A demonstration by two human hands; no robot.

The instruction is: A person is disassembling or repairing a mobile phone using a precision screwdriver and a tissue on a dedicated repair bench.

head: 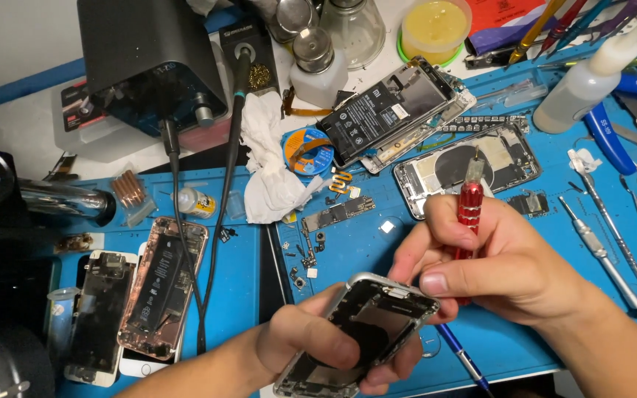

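At the lower centre of the frame, my left hand [318,350] pinched the gutted silver phone housing [359,335] tilted upward so its inside faced me, while my right hand [495,265] gripped the red-handled metal screwdriver [470,214] above the blue tabletop [377,243] mat.

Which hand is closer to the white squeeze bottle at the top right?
Right. The right hand, gripping the red screwdriver, sits below and left of the bottle; the left hand, holding the phone frame, is farther left.
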